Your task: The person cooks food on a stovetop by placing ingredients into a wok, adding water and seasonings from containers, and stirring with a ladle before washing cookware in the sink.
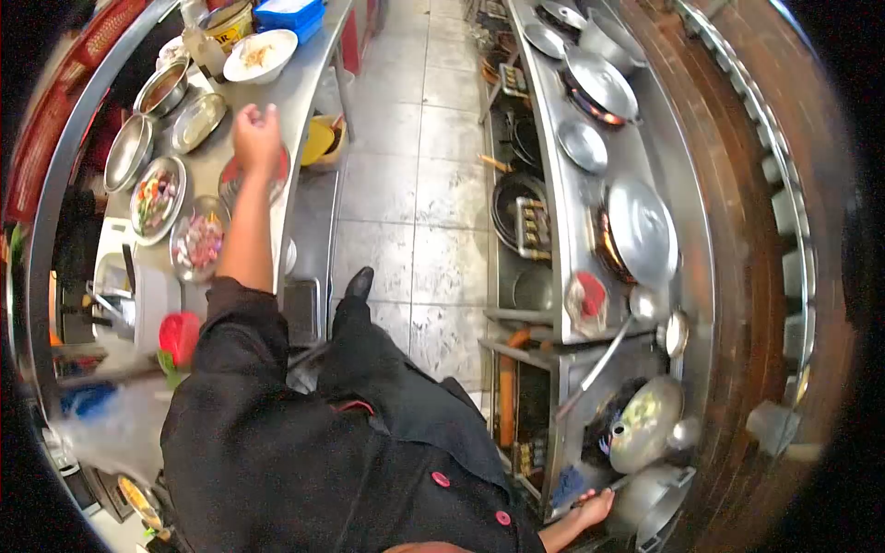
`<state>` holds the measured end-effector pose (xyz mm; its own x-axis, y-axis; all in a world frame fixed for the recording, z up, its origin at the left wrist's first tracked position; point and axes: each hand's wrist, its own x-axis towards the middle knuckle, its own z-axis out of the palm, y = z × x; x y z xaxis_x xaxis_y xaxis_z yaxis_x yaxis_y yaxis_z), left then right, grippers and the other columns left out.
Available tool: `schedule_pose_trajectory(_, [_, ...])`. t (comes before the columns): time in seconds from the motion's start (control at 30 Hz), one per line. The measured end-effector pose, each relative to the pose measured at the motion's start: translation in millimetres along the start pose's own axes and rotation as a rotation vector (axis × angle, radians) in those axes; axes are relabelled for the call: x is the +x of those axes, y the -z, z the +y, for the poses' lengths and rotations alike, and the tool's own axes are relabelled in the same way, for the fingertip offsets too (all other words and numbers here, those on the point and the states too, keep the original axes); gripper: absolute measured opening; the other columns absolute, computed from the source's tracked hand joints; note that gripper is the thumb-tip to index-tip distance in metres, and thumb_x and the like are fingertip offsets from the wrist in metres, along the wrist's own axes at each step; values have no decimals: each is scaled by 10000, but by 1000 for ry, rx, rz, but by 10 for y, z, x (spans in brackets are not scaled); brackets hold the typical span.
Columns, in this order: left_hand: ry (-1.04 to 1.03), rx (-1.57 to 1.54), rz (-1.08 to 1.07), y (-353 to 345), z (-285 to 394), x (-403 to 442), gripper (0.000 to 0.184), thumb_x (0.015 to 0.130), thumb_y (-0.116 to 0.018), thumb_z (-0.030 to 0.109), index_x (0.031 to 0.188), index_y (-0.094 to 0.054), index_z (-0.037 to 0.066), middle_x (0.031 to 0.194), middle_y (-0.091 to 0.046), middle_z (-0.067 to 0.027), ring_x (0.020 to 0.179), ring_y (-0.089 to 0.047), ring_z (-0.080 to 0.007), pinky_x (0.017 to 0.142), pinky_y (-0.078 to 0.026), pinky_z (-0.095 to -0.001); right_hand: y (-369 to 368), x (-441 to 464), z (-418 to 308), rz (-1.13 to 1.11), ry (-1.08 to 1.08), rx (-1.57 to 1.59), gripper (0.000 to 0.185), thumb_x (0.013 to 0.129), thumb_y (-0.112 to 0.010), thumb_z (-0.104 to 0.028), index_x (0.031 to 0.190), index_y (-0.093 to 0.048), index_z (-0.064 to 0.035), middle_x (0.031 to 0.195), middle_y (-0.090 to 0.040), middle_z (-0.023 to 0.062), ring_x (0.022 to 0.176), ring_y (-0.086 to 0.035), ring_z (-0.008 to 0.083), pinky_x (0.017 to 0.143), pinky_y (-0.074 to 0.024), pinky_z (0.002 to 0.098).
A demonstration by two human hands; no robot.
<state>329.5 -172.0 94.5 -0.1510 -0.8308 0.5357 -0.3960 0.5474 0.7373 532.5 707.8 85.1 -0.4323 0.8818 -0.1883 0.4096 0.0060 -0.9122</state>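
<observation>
My left hand (256, 143) is raised over the steel counter on the left, its fingers curled in; whatever they may hold is hidden. Partly behind that hand and wrist is a round container with something red (229, 177). Close by are an oval dish of chopped pink and purple pieces (198, 241), a dish of mixed chopped vegetables (155, 201) and an oval metal dish (198, 123). At the lower right, my right hand (593, 509) is wrapped round the handle of a frying pan (656, 444), which holds pale green pieces over a blue flame.
A long ladle (599, 364) lies beside the stove. Large lidded pans (641, 230) and a pot (654, 505) line the right counter. A white bowl (261, 57) and blue tubs (289, 13) stand at the far left. A tiled aisle (378, 194) runs between the counters.
</observation>
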Motion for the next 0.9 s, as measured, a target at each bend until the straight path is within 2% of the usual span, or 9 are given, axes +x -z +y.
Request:
schedule_pose_trajectory(0.1, [106,35,199,-433,-623,1249,539,723,-674,406,1036,-566,-19,989,-615,-178,919,-587,-312,822,-453,-378,-413,-177,-195,106,6,22,189,903,-444,-271,867,-456,-86,571,-412,-1,424,-353,102,375,-311,260])
schedule_pose_trajectory(0.17, [118,223,311,-705,-1099,2022,585,730,-647,422,1075,-558,-42,1033,-598,-223,988,-565,-352,866,-436,-413,-726,-663,-685,117,59,-15,182,849,-506,-108,789,-511,64,614,-497,135,466,-420,204,415,-374,333])
schedule_pose_trajectory(0.37, [57,267,244,-1224,-2768,3683,483,754,-625,354,1007,-579,-54,970,-612,-212,936,-579,-321,833,-450,-379,-939,-610,-776,114,228,-484,273,833,-479,-217,859,-584,34,785,-571,166,665,-525,265,586,-440,372])
schedule_pose_trajectory(0.43, [356,-465,239,-1139,-2814,3890,441,758,-637,314,993,-586,-55,960,-622,-176,916,-581,-251,815,-449,-345,-788,-515,-713,113,330,-677,314,828,-470,-253,882,-608,24,843,-595,177,731,-560,285,642,-462,385])
schedule_pose_trajectory(0.57, [200,120,-105,-877,-2366,4079,459,754,-656,252,1074,-539,-56,998,-613,-145,908,-569,-212,793,-446,-326,-323,-10,-464,43,610,-925,403,817,-452,-326,928,-656,3,957,-645,197,863,-629,326,756,-506,411])
schedule_pose_trajectory(0.63, [393,-405,-232,-1073,-3042,4549,537,737,-678,198,1172,-467,-35,1042,-601,-135,916,-567,-221,789,-450,-331,-792,-439,-700,125,434,-869,344,830,-458,-318,887,-617,-18,882,-600,156,780,-577,283,684,-463,384])
schedule_pose_trajectory(0.67, [310,-302,-291,-1218,-3811,4949,582,733,-680,147,1223,-415,-19,1062,-593,-133,924,-568,-233,787,-452,-337,-992,-634,-824,142,378,-825,317,837,-461,-314,866,-597,-29,845,-577,136,739,-551,262,648,-442,371])
schedule_pose_trajectory(0.83, [413,-409,-335,-1170,-3358,4735,602,760,-647,191,1278,-398,13,1138,-567,-151,982,-567,-263,846,-443,-344,-1213,-517,-965,108,191,-514,237,869,-476,-292,762,-498,-82,657,-463,33,531,-419,156,466,-335,304])
schedule_pose_trajectory(0.9, [57,395,-186,-997,-3110,4654,553,804,-605,233,1278,-408,29,1138,-574,-125,975,-573,-278,872,-436,-371,-1084,-130,-782,-2,93,-218,244,882,-482,-284,720,-459,-103,582,-418,-8,447,-367,114,394,-292,277])
